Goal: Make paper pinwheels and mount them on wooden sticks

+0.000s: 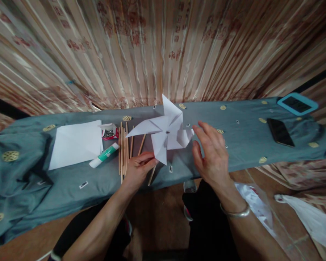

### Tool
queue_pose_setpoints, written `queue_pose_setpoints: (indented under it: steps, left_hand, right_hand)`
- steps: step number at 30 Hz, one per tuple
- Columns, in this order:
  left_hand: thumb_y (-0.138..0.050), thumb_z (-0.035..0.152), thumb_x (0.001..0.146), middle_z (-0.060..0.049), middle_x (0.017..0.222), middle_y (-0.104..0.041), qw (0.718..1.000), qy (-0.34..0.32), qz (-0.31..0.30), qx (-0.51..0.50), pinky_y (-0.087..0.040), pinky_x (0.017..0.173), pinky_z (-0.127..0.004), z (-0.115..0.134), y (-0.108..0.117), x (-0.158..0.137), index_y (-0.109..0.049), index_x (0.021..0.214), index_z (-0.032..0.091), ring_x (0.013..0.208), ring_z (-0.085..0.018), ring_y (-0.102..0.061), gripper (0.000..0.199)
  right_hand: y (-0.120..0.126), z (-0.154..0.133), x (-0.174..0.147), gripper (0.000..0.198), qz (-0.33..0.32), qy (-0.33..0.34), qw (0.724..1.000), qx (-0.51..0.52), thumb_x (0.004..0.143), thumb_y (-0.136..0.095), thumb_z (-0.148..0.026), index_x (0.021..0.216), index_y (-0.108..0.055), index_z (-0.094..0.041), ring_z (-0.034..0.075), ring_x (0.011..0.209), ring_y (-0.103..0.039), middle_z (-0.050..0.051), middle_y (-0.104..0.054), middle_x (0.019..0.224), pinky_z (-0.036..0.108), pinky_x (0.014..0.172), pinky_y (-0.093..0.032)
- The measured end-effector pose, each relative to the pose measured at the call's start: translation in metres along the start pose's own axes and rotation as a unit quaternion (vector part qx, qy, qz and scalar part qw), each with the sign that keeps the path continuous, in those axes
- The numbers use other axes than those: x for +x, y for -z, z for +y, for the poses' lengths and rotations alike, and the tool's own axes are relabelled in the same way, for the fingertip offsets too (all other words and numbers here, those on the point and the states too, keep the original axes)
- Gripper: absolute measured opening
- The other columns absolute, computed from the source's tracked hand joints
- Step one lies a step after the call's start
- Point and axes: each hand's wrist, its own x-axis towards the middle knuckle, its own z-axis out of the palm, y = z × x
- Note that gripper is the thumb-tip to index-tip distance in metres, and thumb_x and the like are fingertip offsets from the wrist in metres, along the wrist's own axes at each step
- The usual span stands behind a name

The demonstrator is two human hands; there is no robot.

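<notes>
A white paper pinwheel (pixel 176 137) is raised over the cloth-covered table, with a small dark pin head at its centre. My left hand (pixel 138 166) is closed, pinching the tip of the pinwheel's lower blade between thumb and fingers. Close to the right blade is my right hand (pixel 213 154), its fingers apart and holding nothing; whether a fingertip touches the paper I cannot tell. Several thin wooden sticks (pixel 122 152) lie beside and partly under my left hand. One more stick (pixel 151 176) shows below the pinwheel.
Left of the sticks are a stack of white paper (pixel 76 145), a green-and-white glue stick (pixel 104 156) and a small red box (pixel 110 135) of metal pins. A phone (pixel 280 132) and a blue-rimmed digital display (pixel 297 104) sit far right. Plastic bags (pixel 254 204) lie on the floor.
</notes>
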Motion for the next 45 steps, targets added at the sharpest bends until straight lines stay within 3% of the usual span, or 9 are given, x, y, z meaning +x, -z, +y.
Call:
queue_pose_setpoints:
  steps: [3,10,18,26,29,34,38,41,45]
  left_hand:
    - [-0.086,0.029,0.050,-0.004,0.075,-0.074,1.000,0.019,-0.002,-0.013,-0.052,0.076,-0.029,0.000,-0.002,-0.001,-0.078,0.070,0.017,0.076,-0.018,-0.065,0.025]
    - [-0.086,0.027,0.051,-0.005,0.077,-0.076,0.996,0.039,-0.038,-0.066,-0.051,0.087,-0.034,0.000,-0.002,-0.004,-0.079,0.074,0.017,0.082,-0.022,-0.069,0.026]
    - [-0.090,0.026,0.047,-0.004,0.081,-0.076,0.994,0.067,0.007,-0.089,-0.049,0.089,-0.032,-0.003,0.001,-0.002,-0.079,0.081,0.018,0.078,-0.016,-0.066,0.037]
    - [-0.088,0.026,0.051,-0.004,0.087,-0.075,0.996,0.045,0.008,-0.080,-0.050,0.089,-0.032,-0.004,0.001,-0.001,-0.079,0.082,0.019,0.082,-0.017,-0.067,0.033]
    - [-0.084,0.027,0.057,-0.005,0.086,-0.075,0.998,0.019,-0.020,-0.057,-0.049,0.091,-0.033,-0.003,0.001,-0.002,-0.079,0.083,0.018,0.086,-0.019,-0.068,0.028]
    - [-0.084,0.029,0.056,-0.005,0.084,-0.077,0.997,0.022,-0.023,-0.065,-0.048,0.095,-0.037,-0.003,0.000,-0.002,-0.079,0.083,0.017,0.090,-0.024,-0.069,0.030]
    - [-0.087,0.031,0.053,-0.005,0.085,-0.077,0.998,0.025,-0.021,-0.054,-0.048,0.096,-0.037,-0.004,0.000,-0.002,-0.079,0.085,0.018,0.091,-0.023,-0.069,0.035]
    - [-0.088,0.031,0.054,-0.005,0.088,-0.078,0.998,0.025,-0.032,-0.052,-0.048,0.097,-0.036,-0.004,-0.001,-0.003,-0.080,0.085,0.020,0.093,-0.022,-0.069,0.035]
    - [-0.089,0.032,0.051,-0.005,0.091,-0.078,0.997,0.032,-0.020,-0.064,-0.048,0.097,-0.038,-0.004,-0.001,-0.002,-0.079,0.086,0.020,0.092,-0.023,-0.069,0.037]
  right_hand:
    - [-0.008,0.014,-0.004,0.057,-0.044,0.008,0.999,-0.020,0.089,-0.046,-0.008,0.142,-0.045,-0.026,0.031,0.140,-0.039,0.011,-0.049,0.147,0.058,0.109,-0.038]
    - [-0.015,0.013,-0.009,0.050,-0.061,-0.010,0.998,0.011,0.089,-0.048,-0.011,0.138,-0.051,-0.022,0.028,0.126,-0.055,0.013,-0.060,0.134,0.053,0.105,-0.046]
    - [-0.017,-0.004,-0.007,0.034,-0.090,-0.026,0.993,0.066,0.092,-0.046,-0.016,0.123,-0.061,-0.018,0.025,0.105,-0.067,0.011,-0.072,0.112,0.044,0.091,-0.055]
    - [-0.020,-0.023,-0.008,0.026,-0.124,-0.063,0.973,0.182,0.093,-0.049,-0.017,0.115,-0.063,-0.022,0.018,0.092,-0.070,0.004,-0.074,0.101,0.034,0.086,-0.056]
    - [-0.017,-0.033,-0.009,0.024,-0.147,-0.041,0.966,0.209,0.094,-0.049,-0.019,0.113,-0.063,-0.022,0.017,0.092,-0.070,0.004,-0.074,0.100,0.032,0.084,-0.056]
    - [-0.006,-0.036,-0.005,0.023,-0.093,-0.008,0.978,0.187,0.093,-0.052,-0.016,0.112,-0.064,-0.023,0.017,0.080,-0.070,0.003,-0.074,0.089,0.031,0.074,-0.057]
    - [-0.004,-0.015,0.000,0.035,0.008,-0.023,0.998,0.056,0.091,-0.053,-0.014,0.124,-0.059,-0.023,0.024,0.107,-0.065,0.009,-0.071,0.114,0.042,0.094,-0.052]
    - [-0.010,0.001,-0.002,0.044,-0.017,-0.030,0.999,-0.005,0.091,-0.050,-0.015,0.135,-0.051,-0.017,0.029,0.131,-0.050,0.016,-0.058,0.136,0.051,0.105,-0.044]
    - [-0.018,0.005,-0.008,0.042,-0.073,-0.042,0.996,0.017,0.092,-0.045,-0.016,0.133,-0.053,-0.013,0.029,0.122,-0.058,0.016,-0.064,0.128,0.051,0.102,-0.047]
